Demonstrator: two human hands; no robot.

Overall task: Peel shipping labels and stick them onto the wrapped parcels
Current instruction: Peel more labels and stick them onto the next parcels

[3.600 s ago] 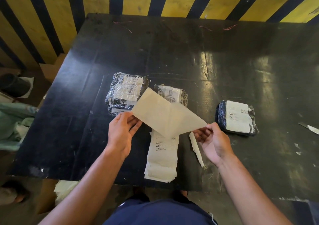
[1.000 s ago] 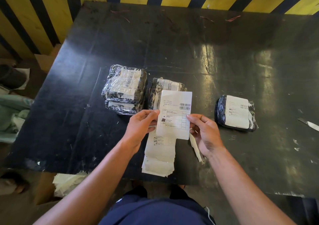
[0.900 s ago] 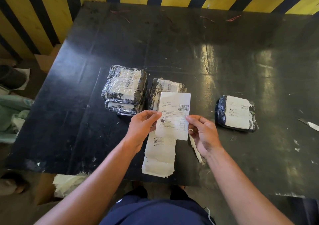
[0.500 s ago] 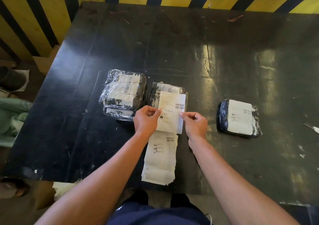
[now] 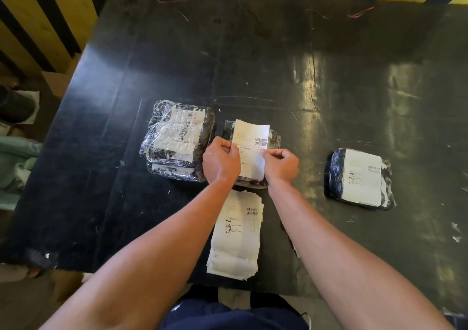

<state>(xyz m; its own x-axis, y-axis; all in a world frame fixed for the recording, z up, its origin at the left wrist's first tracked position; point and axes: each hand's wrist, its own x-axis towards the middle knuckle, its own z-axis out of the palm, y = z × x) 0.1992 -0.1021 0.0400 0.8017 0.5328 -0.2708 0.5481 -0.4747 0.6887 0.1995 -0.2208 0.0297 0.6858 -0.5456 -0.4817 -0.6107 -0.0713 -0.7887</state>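
A white shipping label (image 5: 250, 147) with a barcode lies over a dark plastic-wrapped parcel (image 5: 274, 137) at the table's middle. My left hand (image 5: 220, 161) pinches the label's left edge and my right hand (image 5: 279, 163) pinches its right edge. Most of that parcel is hidden under the label and my hands. To the left stands a stack of wrapped parcels (image 5: 177, 139) with labels on them. A single labelled parcel (image 5: 361, 177) lies apart at the right. A pile of unpeeled labels (image 5: 238, 233) rests near the front edge between my forearms.
The black table (image 5: 278, 63) has bare room at the back and far left. Small paper scraps (image 5: 455, 233) lie near the right edge. A yellow-and-black striped wall (image 5: 50, 13) stands behind. Cardboard and cloth sit on the floor at the left.
The peeled label has been carried forward from above the label pile and lowered onto the middle parcel. Both hands moved with it, still pinching its edges.
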